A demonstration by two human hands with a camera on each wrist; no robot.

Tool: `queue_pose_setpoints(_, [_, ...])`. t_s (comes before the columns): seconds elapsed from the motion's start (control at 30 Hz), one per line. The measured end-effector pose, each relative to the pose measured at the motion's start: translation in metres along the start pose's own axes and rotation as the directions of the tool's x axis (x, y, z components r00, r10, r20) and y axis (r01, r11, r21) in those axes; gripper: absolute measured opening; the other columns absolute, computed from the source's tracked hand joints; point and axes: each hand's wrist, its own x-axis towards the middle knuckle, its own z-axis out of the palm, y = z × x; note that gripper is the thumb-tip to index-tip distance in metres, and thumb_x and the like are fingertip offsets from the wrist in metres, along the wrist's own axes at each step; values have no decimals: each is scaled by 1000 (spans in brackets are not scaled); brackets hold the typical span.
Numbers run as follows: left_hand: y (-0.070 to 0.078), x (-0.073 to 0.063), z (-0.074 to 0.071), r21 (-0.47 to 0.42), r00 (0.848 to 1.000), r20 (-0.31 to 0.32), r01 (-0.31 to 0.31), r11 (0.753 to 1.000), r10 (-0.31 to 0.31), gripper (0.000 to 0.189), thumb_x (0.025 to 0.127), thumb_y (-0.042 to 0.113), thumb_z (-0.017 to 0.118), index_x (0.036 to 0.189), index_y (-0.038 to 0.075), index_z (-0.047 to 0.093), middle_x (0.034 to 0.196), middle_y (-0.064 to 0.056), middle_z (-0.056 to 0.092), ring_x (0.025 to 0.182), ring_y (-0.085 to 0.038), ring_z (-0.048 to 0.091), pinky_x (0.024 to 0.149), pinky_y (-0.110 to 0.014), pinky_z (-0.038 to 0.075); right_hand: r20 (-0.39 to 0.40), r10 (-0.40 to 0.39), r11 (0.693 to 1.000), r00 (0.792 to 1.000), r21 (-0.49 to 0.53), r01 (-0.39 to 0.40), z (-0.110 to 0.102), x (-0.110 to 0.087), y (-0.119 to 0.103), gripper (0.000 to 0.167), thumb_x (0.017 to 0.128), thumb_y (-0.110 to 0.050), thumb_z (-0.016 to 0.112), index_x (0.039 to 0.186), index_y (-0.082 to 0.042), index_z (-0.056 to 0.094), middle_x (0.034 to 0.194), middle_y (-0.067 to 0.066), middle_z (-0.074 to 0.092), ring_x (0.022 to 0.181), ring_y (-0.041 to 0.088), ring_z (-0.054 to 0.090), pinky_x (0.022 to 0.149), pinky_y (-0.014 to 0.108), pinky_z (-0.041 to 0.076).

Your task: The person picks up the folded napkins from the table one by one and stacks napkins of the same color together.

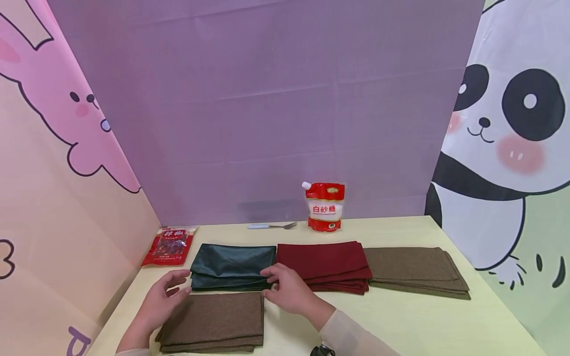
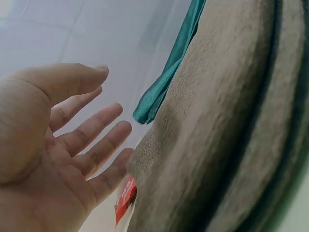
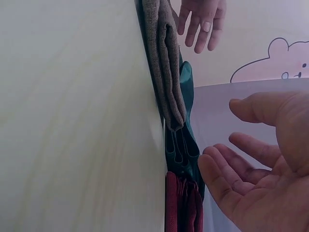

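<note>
At lower left-centre of the frame, a person's left hand [image 1: 157, 300] and right hand [image 1: 289, 290], fingers loosely spread and pinching nothing, flank a glossy dark-teal folded cloth [image 1: 233, 264] just behind a matte brown folded cloth [image 1: 215, 319], both seemingly laid flat to keep edges within reach.

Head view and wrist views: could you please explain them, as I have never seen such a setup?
No machine here: only a person's bare left hand and right hand. A camera on the head took the head picture; a camera on each wrist took the others. On the pale table lie folded cloths: a glossy dark green one, a dark red one, a nearer brown one, another at the right. Also there are a flat red plastic packet, a pale-handled metal fork, and an upright red-and-white plastic pouch. Neither hand holds anything; the fingers are open near the green cloth.
</note>
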Motion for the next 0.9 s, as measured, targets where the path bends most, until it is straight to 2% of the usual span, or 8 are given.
queue_pose_setpoints(0.1, [-4,-2,-3,9,1000,-22,13,1000,-13,48,98,11,75,141,1,58,143,-21,60,133,-42,56,110,-59,44,18,11,1000,1000,-3,-11,0,-1,-1,40,91,-13,81,128,-5,70,126,7,64,113,31,67,82,30,56])
queue_pose_setpoints(0.23, [-8,-5,-7,20,999,-13,52,998,-52,47,99,11,74,141,0,57,145,-22,58,133,-43,56,108,-58,47,50,13,1000,999,0,-13,0,-2,0,38,92,-13,80,127,-4,70,125,7,65,113,31,67,80,27,56])
queue_pose_setpoints(0.33, [-10,-7,-9,31,997,-1,75,997,-75,47,99,12,75,141,-1,58,145,-22,58,133,-45,55,107,-57,49,60,3,1000,998,-3,-3,0,-2,1,38,92,-12,80,127,-4,71,124,6,64,112,31,68,80,27,57])
queue_pose_setpoints(0.53, [-17,-5,-11,98,997,2,83,992,-83,47,97,16,77,138,-1,60,140,-23,61,126,-44,60,99,-55,55,77,-6,1000,997,-5,6,0,-3,1,39,90,-10,81,127,-3,70,124,7,64,110,31,69,79,26,57])
queue_pose_setpoints(0.77, [-25,-8,-15,160,994,-5,107,981,-108,42,94,10,78,133,-2,66,132,-23,66,115,-39,67,88,-47,61,105,1,1000,994,4,-1,0,-3,2,39,90,-10,82,127,-4,71,124,5,66,110,29,69,77,26,58])
queue_pose_setpoints(0.9, [-26,-8,-16,164,991,-3,133,977,-135,42,95,10,78,133,-1,66,131,-21,66,113,-38,67,86,-44,62,118,13,1000,993,4,-14,1,-2,4,39,90,-10,82,127,-4,71,124,6,66,111,29,69,78,25,58])
